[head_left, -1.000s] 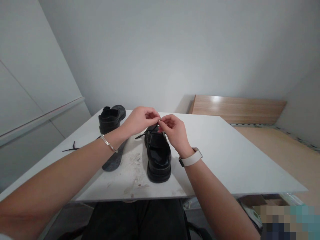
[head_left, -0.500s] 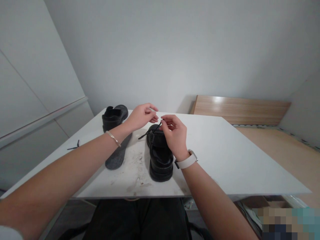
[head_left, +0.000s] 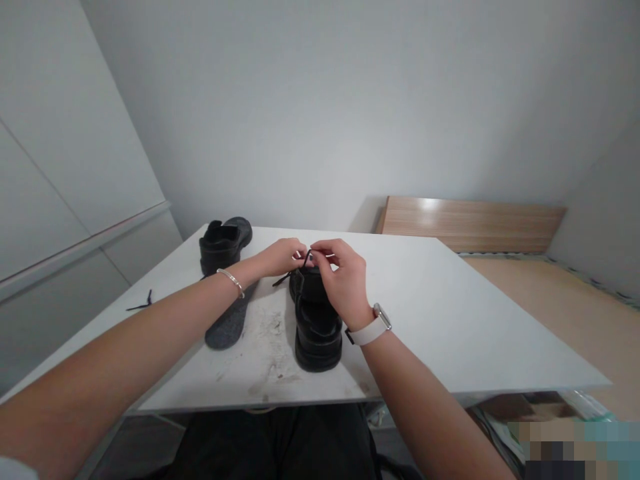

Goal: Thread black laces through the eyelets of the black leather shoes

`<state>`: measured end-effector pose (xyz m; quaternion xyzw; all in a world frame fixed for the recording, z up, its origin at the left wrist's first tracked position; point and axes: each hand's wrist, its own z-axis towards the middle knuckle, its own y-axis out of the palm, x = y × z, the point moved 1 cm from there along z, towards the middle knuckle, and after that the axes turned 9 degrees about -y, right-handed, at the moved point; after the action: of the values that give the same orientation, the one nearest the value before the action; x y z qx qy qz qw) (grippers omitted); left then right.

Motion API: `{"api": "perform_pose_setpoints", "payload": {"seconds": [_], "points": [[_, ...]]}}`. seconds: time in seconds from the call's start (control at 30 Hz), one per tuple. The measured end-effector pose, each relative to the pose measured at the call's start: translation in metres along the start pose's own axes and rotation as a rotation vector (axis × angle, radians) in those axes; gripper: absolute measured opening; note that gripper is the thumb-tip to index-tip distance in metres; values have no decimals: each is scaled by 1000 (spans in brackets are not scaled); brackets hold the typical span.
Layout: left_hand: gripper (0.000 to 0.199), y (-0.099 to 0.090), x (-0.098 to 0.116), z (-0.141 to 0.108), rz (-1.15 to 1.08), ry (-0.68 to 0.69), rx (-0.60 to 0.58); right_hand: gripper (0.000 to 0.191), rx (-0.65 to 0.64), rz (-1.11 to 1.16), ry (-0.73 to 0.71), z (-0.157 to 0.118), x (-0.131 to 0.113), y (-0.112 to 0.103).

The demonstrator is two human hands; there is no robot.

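Near shoe: a glossy black leather lace-up shoe (head_left: 317, 327) stands on the white rectangular table (head_left: 450, 313), heel toward the person, toe away, about the middle of the near half.
Lace: a thin black shoelace (head_left: 289, 273) rises from the front of the near shoe to the fingertips of both hands; one loose end trails down to the left of the shoe onto the table.
Left hand: the left hand (head_left: 280, 258) reaches in from the left, its fingers (head_left: 299, 257) pinched together on the shoelace just above the shoe's front.
Right hand: the right hand (head_left: 343, 280) lies over the shoe's right side, its fingers (head_left: 320, 253) closed on the same shoelace, touching or nearly touching the left fingertips.
Wrists: a thin silver bangle (head_left: 231, 282) on the left, a white-strapped watch (head_left: 371, 325) on the right.
Beside the shoe: a flat grey felt insole (head_left: 227, 323) lies just left of it.
Far left: a second black shoe (head_left: 223, 243) stands near the table's back edge.
Left edge: a short black lace piece (head_left: 141, 303) lies well apart.
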<state>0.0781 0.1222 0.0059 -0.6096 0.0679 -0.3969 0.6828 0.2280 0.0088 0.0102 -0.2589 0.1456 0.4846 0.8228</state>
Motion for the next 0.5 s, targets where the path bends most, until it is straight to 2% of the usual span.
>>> {"api": "perform_pose_setpoints", "payload": {"seconds": [0.17,0.4,0.5], "points": [[11,-4,-3,0,-27,42,-74,12,-46,-52,-45,3,-1,0],[12,-7,0,15,-46,78,-207,14,-68,-83,-78,11,-10,-5],[9,-8,2,19,-46,85,-215,14,-83,-96,-67,10,-10,-5]]}}
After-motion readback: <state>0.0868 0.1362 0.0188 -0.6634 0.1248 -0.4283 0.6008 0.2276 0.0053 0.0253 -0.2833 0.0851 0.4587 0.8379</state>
